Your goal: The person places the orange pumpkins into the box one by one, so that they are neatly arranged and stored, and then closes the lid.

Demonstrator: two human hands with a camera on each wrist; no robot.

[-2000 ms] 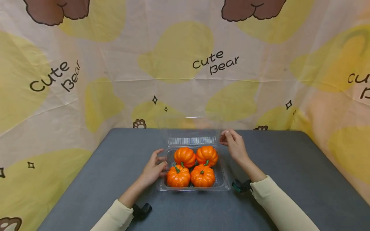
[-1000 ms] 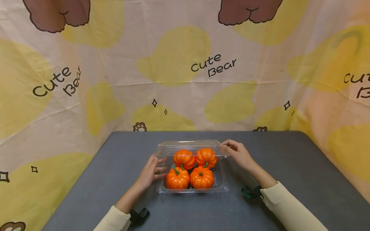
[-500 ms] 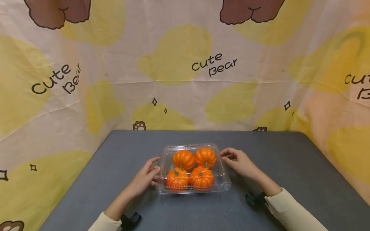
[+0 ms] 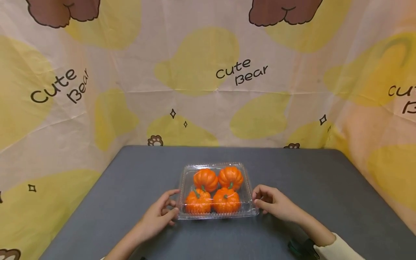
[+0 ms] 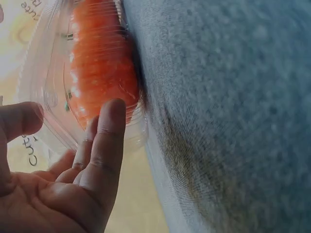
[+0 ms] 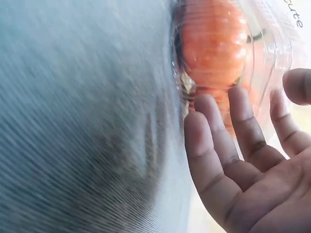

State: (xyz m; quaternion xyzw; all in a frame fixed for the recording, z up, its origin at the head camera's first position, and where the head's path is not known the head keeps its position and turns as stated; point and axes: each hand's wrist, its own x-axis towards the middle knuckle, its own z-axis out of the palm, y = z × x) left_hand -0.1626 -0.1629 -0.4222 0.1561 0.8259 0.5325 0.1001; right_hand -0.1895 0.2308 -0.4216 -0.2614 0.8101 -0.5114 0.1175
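Observation:
A clear plastic clamshell box sits on the grey table with its lid down. Under the lid are several small orange pumpkins with green stems. At the box's left side is my left hand, fingers loosely bent, fingertips right at the wall; the left wrist view shows its fingers spread beside the clear plastic. My right hand is at the right front corner, fingertips close to the rim. In the right wrist view its relaxed fingers reach toward the box side, with a pumpkin visible through the plastic.
The grey table extends around the box on all sides. Behind it hangs a cloth backdrop with yellow blotches and "Cute Bear" lettering. A dark wrist strap device shows at the right sleeve.
The box's lid, upright at first, has swung down toward me over the pumpkins. My right hand has come from the back corner to the front right; my left hand has moved slightly toward me.

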